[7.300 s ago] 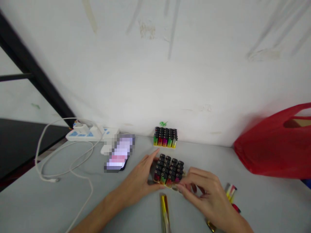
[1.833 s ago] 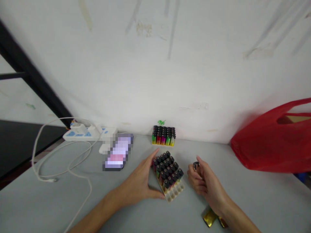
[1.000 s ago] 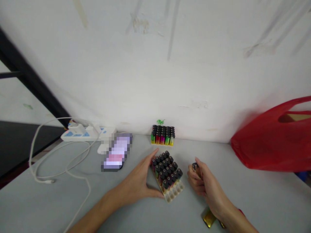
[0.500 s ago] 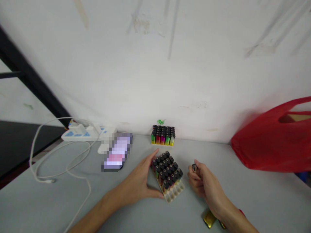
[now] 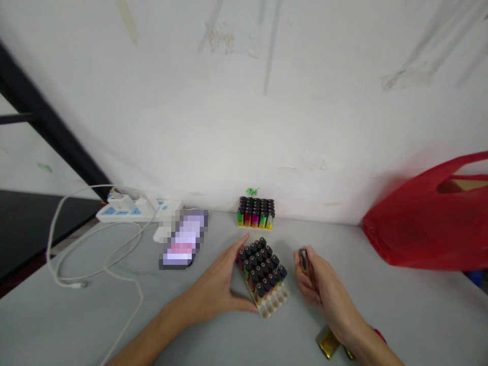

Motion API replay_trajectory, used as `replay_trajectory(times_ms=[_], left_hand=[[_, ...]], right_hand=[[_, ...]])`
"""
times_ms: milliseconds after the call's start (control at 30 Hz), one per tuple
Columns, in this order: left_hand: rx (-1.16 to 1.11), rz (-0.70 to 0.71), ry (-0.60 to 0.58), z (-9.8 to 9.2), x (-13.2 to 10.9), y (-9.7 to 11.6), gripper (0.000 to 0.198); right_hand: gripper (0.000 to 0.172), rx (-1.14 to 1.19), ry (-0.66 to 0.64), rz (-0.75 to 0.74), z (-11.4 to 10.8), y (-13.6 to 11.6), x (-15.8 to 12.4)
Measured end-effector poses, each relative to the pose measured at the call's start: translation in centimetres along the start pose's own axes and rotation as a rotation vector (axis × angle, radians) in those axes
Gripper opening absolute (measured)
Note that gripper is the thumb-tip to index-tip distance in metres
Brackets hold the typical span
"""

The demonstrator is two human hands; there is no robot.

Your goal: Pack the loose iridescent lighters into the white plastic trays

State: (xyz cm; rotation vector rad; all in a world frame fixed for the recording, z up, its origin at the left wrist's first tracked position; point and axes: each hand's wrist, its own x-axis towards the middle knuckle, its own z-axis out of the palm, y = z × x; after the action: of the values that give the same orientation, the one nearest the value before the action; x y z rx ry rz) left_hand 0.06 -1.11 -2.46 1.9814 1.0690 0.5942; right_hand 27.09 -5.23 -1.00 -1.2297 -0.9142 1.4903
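Observation:
My left hand [image 5: 217,290] grips a pale lighter tray [image 5: 272,305] along its left side, fingers at the far end and thumb at the near corner. Rows of lighters with black tops [image 5: 263,264] stand upright in the tray, and the row of slots closest to me has none. To the right of the tray, my right hand [image 5: 314,279] is closed around a single lighter [image 5: 305,262], its metal top pointing up and away. Below the right wrist, gold lighters [image 5: 328,343] lie on the table, partly hidden by the forearm.
Against the wall stands a second block of colourful lighters [image 5: 255,213]. A phone [image 5: 185,239], a white power strip [image 5: 125,211] and looping white cables [image 5: 133,279] occupy the left side. A red bag [image 5: 430,223] rests at the right.
The lighter in my right hand has turned and shows more of its length between the fingers. My left hand and the tray have stayed put.

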Motion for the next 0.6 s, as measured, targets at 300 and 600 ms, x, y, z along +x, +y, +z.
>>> replay_trajectory(times_ms=[300,600], left_hand=[[0.003,0.000,-0.006,0.0,0.0,0.0,0.145],[0.001,0.014,-0.001,0.1,-0.1,-0.1,0.142]], right_hand=[[0.045,-0.360,0.092,-0.310,-0.7,-1.0,-0.4],[0.045,-0.421,0.032,-0.273,-1.0,-1.4,-0.1]])
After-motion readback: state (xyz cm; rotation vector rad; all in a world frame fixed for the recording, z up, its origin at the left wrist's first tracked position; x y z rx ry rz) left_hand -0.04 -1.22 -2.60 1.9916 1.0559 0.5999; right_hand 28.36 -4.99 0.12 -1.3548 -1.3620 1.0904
